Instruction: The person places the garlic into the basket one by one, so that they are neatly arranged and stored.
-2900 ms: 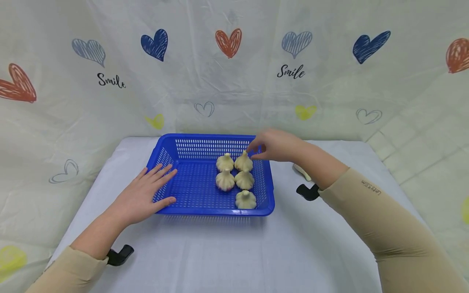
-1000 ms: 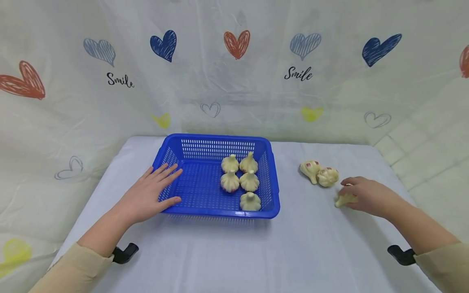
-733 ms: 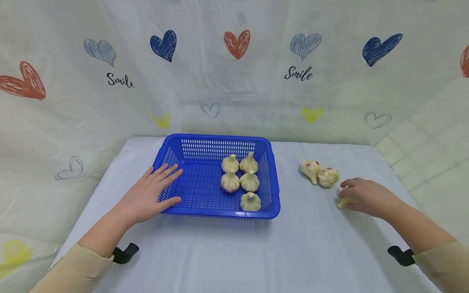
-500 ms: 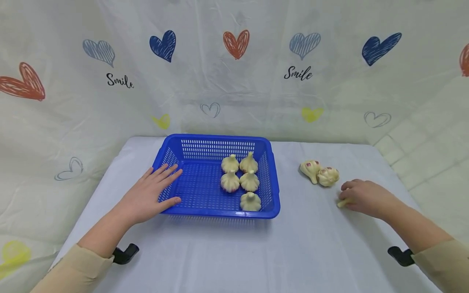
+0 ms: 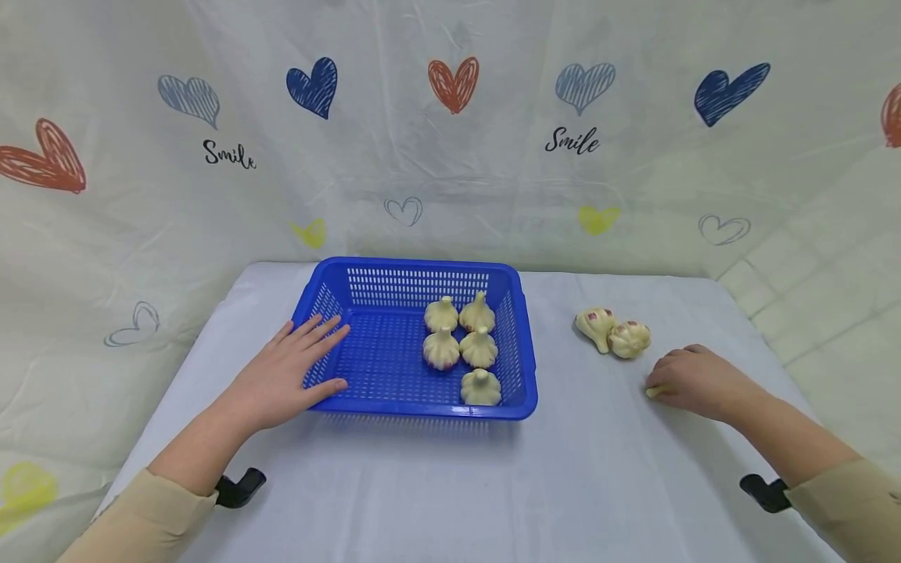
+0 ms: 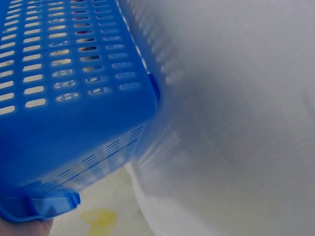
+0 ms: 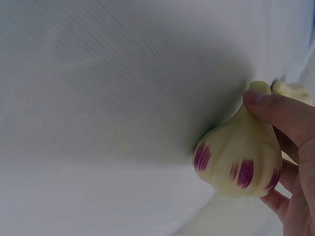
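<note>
My left hand point(image 5: 278, 379) lies with straight, spread fingers over the left edge of a blue plastic basket point(image 5: 422, 410). Inside, toward the right, several pale garlic bulbs point(image 5: 441, 349) stand stem up. At the table's right side my right hand point(image 5: 700, 383) grips another garlic bulb, mostly hidden beneath the fingers from above. The right wrist view shows this garlic bulb point(image 7: 238, 157) with purple streaks, the thumb on its stem and the fingers behind it. Only a bit of the left hand point(image 6: 24, 228) appears under the basket rim in the left wrist view.
Two more garlic bulbs point(image 5: 629, 339) lie side by side on the white cloth point(image 5: 436, 493), between the basket and my right hand. Behind the table hangs a white curtain point(image 5: 493, 172) printed with hearts.
My right hand has gone from the garlic at the basket's back right to the table's right side, where its fingers have closed round a bulb. The left hand keeps its place on the basket.
</note>
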{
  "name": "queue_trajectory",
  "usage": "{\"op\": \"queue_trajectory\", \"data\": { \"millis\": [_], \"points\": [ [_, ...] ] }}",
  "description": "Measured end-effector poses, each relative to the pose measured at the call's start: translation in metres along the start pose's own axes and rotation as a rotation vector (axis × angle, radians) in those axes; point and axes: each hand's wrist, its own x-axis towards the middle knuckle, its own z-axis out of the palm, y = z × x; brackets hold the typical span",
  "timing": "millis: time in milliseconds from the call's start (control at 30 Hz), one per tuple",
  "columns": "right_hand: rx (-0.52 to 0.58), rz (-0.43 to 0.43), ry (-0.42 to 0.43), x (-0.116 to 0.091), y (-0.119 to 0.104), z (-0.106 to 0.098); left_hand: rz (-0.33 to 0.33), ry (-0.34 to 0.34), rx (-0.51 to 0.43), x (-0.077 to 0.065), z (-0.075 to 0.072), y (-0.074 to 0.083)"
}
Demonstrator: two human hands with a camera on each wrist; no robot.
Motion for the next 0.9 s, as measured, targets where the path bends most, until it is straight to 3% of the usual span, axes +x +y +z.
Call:
{"op": "queue_trajectory", "data": {
  "millis": [167, 433, 733, 900],
  "points": [
    [0.017, 0.023, 0.031, -0.001, -0.002, -0.004, 0.002, -0.001, 0.011, 0.000, -0.001, 0.000],
    [0.186, 0.144, 0.138, 0.002, -0.010, -0.023, -0.001, -0.010, 0.004, 0.001, -0.002, 0.001],
    [0.279, 0.239, 0.112, 0.012, -0.024, -0.046, 0.006, -0.010, 0.003, 0.000, -0.001, 0.000],
    [0.303, 0.267, 0.150, 0.017, -0.030, -0.054, 0.007, -0.007, 0.004, 0.001, -0.001, 0.000]
  ]
}}
